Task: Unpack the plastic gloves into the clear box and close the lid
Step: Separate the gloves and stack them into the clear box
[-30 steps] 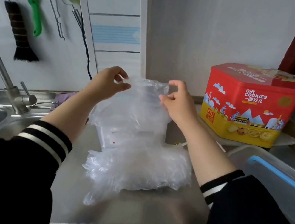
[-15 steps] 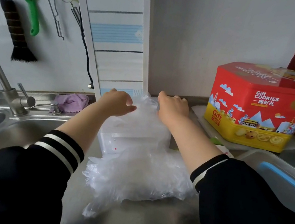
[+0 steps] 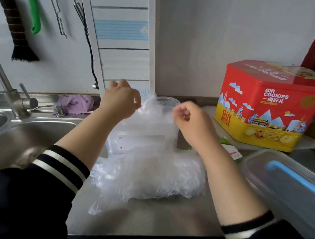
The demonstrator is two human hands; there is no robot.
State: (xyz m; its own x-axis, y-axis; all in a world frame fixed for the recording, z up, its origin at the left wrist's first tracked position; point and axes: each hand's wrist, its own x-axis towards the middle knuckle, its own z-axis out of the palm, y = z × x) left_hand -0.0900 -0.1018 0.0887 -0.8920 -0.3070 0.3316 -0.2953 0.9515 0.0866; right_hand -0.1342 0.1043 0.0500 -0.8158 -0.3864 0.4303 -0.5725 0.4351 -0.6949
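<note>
Over the steel counter (image 3: pixel 155 220), the left hand (image 3: pixel 121 100) and right hand (image 3: pixel 192 121) each pinched the crinkled clear plastic gloves (image 3: pixel 149 172) above the clear rectangular plastic box (image 3: pixel 168 101); fingers curled.

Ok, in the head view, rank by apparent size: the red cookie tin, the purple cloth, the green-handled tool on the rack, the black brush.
1. Red cookie tin, clearly largest.
2. Black brush and green-handled tool: similar length, too close to rank.
3. Purple cloth, smallest as seen, though bunched up.
</note>
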